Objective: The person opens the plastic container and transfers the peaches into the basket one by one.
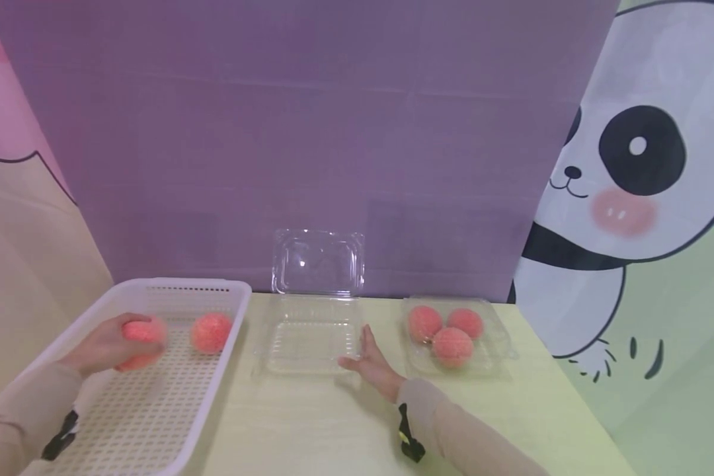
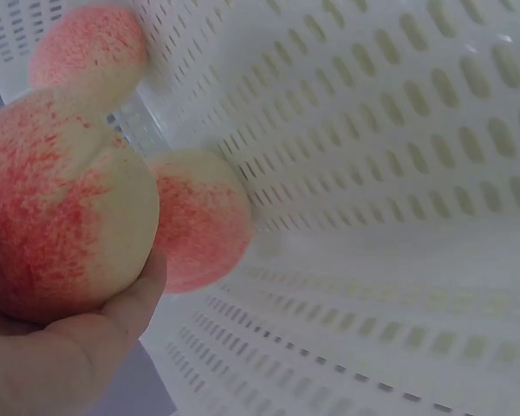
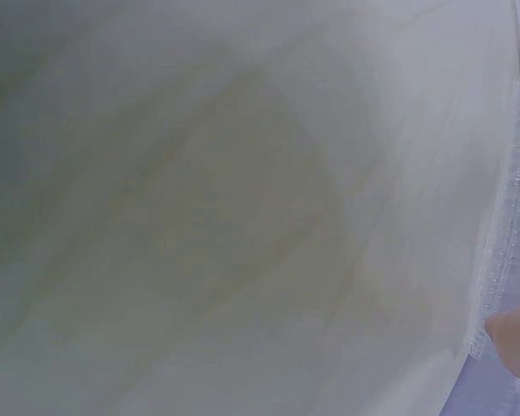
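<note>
My left hand (image 1: pixel 110 344) grips a peach (image 2: pixel 61 208), red and cream with a crease, over the white basket (image 1: pixel 199 423). In the left wrist view the thumb curls along its lower side. Two more peaches lie in the basket: one peach (image 1: pixel 211 333) by the right wall, and a second peach (image 2: pixel 91 52), mostly covered by my hand in the head view. My right hand (image 1: pixel 376 370) holds nothing; its fingers are spread at the right edge of a clear plastic clamshell box (image 1: pixel 312 330), whose lid (image 1: pixel 318 263) stands up. Whether they touch it I cannot tell.
To the right, another clear box (image 1: pixel 494 344) holds three peaches (image 1: pixel 452 346). Both boxes stand on a pale yellow table (image 1: pixel 285 423). Behind rises a purple panel (image 1: pixel 309 132), and a panda picture (image 1: pixel 625 218) covers the right wall.
</note>
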{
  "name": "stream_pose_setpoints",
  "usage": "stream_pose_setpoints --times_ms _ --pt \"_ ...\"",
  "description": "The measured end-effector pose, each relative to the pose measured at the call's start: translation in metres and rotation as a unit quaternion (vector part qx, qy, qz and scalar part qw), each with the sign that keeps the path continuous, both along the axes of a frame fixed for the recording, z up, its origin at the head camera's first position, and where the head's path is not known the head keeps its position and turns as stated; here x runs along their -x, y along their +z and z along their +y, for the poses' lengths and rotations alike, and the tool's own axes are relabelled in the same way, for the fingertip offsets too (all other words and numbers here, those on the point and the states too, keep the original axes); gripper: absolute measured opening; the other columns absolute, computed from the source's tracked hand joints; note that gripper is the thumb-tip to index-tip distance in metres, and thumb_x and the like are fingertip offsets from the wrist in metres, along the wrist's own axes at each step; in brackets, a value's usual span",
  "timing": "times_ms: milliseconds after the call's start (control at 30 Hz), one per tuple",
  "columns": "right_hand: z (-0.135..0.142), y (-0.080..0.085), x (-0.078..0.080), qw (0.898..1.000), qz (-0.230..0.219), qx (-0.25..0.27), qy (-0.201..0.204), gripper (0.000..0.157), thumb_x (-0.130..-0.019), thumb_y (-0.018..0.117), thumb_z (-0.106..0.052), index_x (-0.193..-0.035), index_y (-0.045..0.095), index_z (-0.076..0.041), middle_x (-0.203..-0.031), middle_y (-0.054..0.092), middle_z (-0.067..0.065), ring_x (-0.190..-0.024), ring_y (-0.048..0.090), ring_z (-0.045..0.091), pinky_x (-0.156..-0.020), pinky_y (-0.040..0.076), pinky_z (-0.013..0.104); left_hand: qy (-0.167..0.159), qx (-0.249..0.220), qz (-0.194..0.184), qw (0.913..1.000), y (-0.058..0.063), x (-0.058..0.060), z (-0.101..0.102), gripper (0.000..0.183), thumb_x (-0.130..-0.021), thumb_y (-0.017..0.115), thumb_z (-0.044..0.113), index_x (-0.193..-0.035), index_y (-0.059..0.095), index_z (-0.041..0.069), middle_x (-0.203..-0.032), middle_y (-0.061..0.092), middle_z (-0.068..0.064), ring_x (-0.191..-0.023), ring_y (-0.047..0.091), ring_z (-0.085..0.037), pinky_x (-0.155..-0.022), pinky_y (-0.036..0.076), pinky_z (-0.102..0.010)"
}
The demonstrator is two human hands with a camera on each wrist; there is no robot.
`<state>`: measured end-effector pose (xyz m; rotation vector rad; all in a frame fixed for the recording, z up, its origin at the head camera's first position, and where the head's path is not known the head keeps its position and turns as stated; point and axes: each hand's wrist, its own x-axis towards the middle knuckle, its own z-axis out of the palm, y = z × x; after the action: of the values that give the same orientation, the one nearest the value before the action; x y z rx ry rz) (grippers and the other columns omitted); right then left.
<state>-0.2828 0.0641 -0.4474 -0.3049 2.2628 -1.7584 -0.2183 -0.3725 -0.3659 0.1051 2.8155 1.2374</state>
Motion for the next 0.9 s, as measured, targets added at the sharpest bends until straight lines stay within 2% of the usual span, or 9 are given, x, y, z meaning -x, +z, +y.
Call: stream_pose_setpoints --times_ms 33,100,267,333,500,600,733,833,900 --pt "0.0 0.0 0.0 1.0 0.0 -0.001 -0.001 0.102 -0.082 0.066 -0.021 -0.145 -0.012 -0.007 -0.153 -0.009 0.015 -0.14 -0.002 0.035 -0.112 0.003 0.054 -0.016 -0.012 -0.009 0.9998 -0.001 0.0 -0.001 0.044 -0.081 0.064 0.019 -0.107 0.045 -0.012 -0.062 0.05 0.002 -0.047 0.043 -0.007 -0.044 0.04 -0.023" --pt "0.0 -0.001 0.0 1.0 0.0 -0.001 -0.001 0.101 -0.082 0.066 -0.02 -0.145 -0.012 -0.008 -0.153 -0.009 0.015 -0.14 -0.002 0.035 -0.112 0.003 0.054 -0.026 -0.022 -0.024 0.9991 -0.004 0.0 -0.004 0.043 -0.081 0.064 0.017 -0.106 0.045 -0.012 -0.056 0.044 0.005 -0.044 0.04 -0.006 -0.042 0.038 -0.022" --pt "0.0 -0.002 0.001 1.0 0.001 -0.002 -0.001 0.101 -0.082 0.066 -0.02 -0.145 -0.012 -0.007 -0.153 -0.009 0.015 -0.14 -0.001 0.036 -0.112 0.003 0.053 -0.009 -0.007 -0.036 0.9993 -0.011 -0.003 -0.009 0.063 -0.08 0.064 0.019 -0.122 0.033 -0.016 -0.061 0.047 0.004 -0.046 0.042 -0.006 -0.046 0.041 -0.022" --pt "-0.001 -0.001 0.001 1.0 0.0 -0.002 -0.002 0.101 -0.082 0.066 -0.02 -0.145 -0.012 -0.007 -0.153 -0.009 0.015 -0.14 -0.001 0.035 -0.112 0.003 0.053 -0.015 -0.014 -0.037 0.9991 -0.013 -0.002 -0.011 0.062 -0.08 0.064 0.018 -0.123 0.033 -0.015 -0.062 0.048 0.003 -0.046 0.043 -0.006 -0.046 0.041 -0.022" --pt "0.0 -0.001 0.001 1.0 0.001 0.002 -0.003 0.1 -0.082 0.065 -0.02 -0.145 -0.012 -0.007 -0.153 -0.009 0.015 -0.14 -0.002 0.035 -0.112 0.003 0.053 -0.025 -0.018 -0.028 0.9991 -0.02 0.0 -0.013 0.06 -0.078 0.065 0.017 -0.121 0.036 -0.011 -0.062 0.048 0.003 -0.047 0.044 -0.006 -0.046 0.041 -0.022" --pt "0.001 -0.002 0.001 1.0 0.001 0.003 -0.001 0.1 -0.083 0.065 -0.02 -0.145 -0.012 -0.006 -0.153 -0.009 0.015 -0.14 -0.002 0.035 -0.112 0.002 0.053 -0.037 -0.018 -0.024 0.9989 -0.026 0.003 -0.014 0.05 -0.077 0.065 0.014 -0.113 0.04 -0.011 -0.057 0.043 0.004 -0.046 0.041 -0.005 -0.045 0.039 -0.021" --pt "0.001 -0.002 0.001 1.0 0.003 0.002 0.001 0.1 -0.083 0.065 -0.021 -0.145 -0.012 -0.006 -0.152 -0.008 0.017 -0.14 -0.002 0.036 -0.112 0.003 0.054 -0.02 0.016 0.003 0.9996 -0.035 0.005 -0.016 0.052 -0.076 0.067 0.017 -0.113 0.041 -0.01 -0.069 0.052 -0.001 -0.052 0.045 -0.005 -0.048 0.042 -0.022" --pt "0.001 -0.003 0.001 1.0 0.004 0.002 0.002 0.1 -0.083 0.065 -0.021 -0.145 -0.012 -0.007 -0.152 -0.008 0.017 -0.14 -0.001 0.036 -0.111 0.003 0.054 0.001 0.047 0.024 0.9986 -0.041 0.005 -0.017 0.062 -0.076 0.068 0.021 -0.122 0.038 -0.008 -0.085 0.058 -0.008 -0.061 0.049 -0.005 -0.054 0.044 -0.022" --pt "0.001 -0.003 0.001 1.0 0.003 0.002 0.001 0.1 -0.083 0.065 -0.021 -0.146 -0.011 -0.007 -0.153 -0.008 0.016 -0.14 -0.002 0.035 -0.112 0.003 0.054 0.004 0.05 0.026 0.9984 -0.044 0.005 -0.018 0.065 -0.075 0.069 0.021 -0.123 0.037 -0.008 -0.083 0.058 -0.009 -0.058 0.049 -0.006 -0.053 0.043 -0.022"
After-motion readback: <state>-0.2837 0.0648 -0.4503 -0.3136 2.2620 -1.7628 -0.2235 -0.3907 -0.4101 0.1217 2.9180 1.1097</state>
